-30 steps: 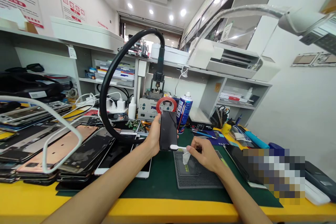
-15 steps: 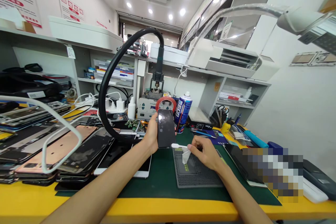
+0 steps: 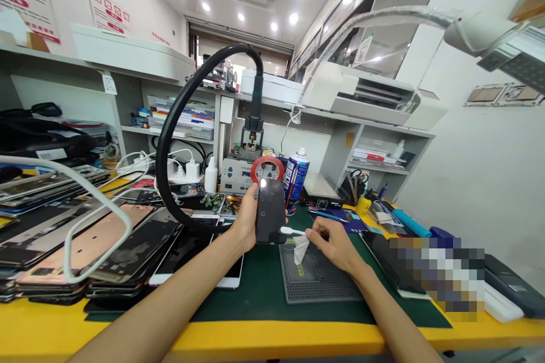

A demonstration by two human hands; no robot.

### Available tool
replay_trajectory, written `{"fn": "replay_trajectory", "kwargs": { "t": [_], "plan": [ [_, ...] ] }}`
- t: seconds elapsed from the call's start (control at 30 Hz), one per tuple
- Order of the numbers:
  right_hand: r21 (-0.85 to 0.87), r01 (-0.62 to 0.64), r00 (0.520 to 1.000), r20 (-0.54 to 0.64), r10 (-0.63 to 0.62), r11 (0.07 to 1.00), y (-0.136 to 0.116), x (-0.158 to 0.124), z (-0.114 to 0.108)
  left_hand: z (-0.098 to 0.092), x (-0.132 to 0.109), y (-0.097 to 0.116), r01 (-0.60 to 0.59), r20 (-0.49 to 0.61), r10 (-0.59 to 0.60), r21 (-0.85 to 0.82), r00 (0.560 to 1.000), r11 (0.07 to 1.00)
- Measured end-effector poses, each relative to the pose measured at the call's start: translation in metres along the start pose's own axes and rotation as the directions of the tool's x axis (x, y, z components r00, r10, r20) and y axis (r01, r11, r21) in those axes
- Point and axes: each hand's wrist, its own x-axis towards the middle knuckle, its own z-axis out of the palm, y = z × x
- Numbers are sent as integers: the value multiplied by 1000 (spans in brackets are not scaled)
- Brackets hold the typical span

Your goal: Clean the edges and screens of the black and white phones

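A dark smartphone stands nearly upright in my left hand, its black front toward me with light spots on it. My left fingers wrap around its side, with fingertips showing past its right edge. In my right hand, thumb and fingers pinch a thin white swab-like stick whose rounded end touches or nearly touches the phone's lower right edge. A crumpled white tissue hangs below the same fingers. Under that hand lies a grey perforated mat on the green work mat.
Stacked phone parts fill the left side, with a white cable arching over them. A black hose loops behind my left arm. Behind the phone stand a red tape roll and a blue spray can. A dark tablet lies to the right.
The swab-like stick's tip has shifted slightly up along the phone's lower right edge. The phone has tilted a little. The whole view has shifted slightly.
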Motion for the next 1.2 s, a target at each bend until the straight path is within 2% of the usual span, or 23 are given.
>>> {"fn": "replay_trajectory", "kwargs": {
  "t": [0.5,0.87,1.2],
  "plan": [
    [-41,-24,992,-121,19,999,8,2,1,10,-6,-5,20,-48,-18,48,999,999],
    [-111,-65,965,-260,34,992,15,4,1,11,-10,-7,46,0,-46,81,999,996],
    [-100,-143,922,-376,95,985,17,6,1,7,-6,-13,65,43,-70,117,997,991]
  ]
}}
